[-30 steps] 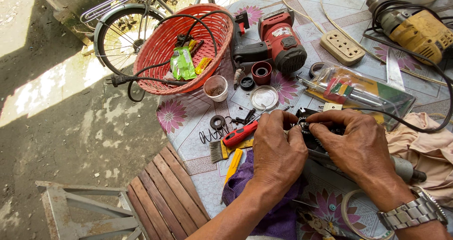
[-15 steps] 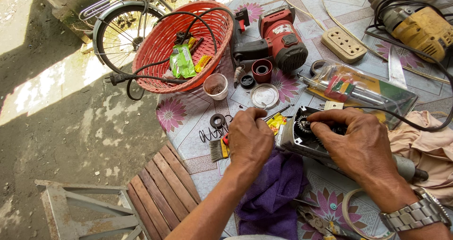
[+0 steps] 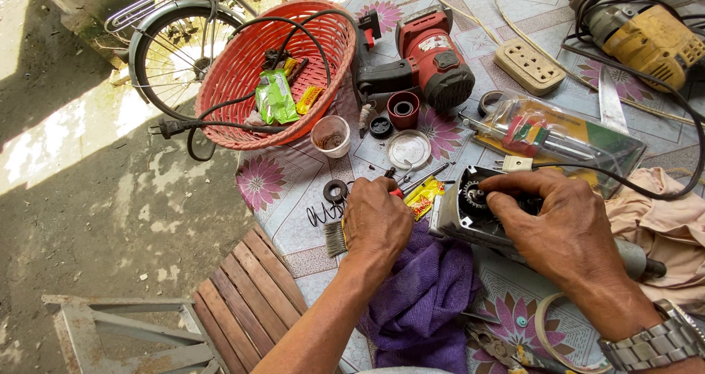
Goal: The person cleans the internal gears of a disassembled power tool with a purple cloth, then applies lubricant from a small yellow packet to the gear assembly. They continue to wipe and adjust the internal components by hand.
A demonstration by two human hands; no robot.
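Note:
My right hand [image 3: 562, 231] holds a grey power-tool body [image 3: 454, 216] on the flowered table, fingertips in its open gear end. A watch sits on that wrist. My left hand [image 3: 378, 223] lies to the left of the tool body, fingers curled down over a red-handled tool [image 3: 396, 192] of which only the red tip shows. A small brush [image 3: 335, 239] pokes out from under the left hand. A purple cloth [image 3: 426, 300] lies under and in front of both hands. A yellow sachet [image 3: 424, 196] lies between the hands.
A red basket [image 3: 242, 73] with a black cable stands at the back left, beside a red power tool [image 3: 433, 58], a cup [image 3: 330, 135], a metal lid [image 3: 409, 150] and a spring [image 3: 322, 214]. A yellow drill [image 3: 650, 40] and socket strip [image 3: 529, 67] lie far right. A slatted bench [image 3: 246, 300] adjoins the table's left edge.
My left hand left the power-tool body, moved left and came down over the red-handled tool. The right hand stayed on the tool body.

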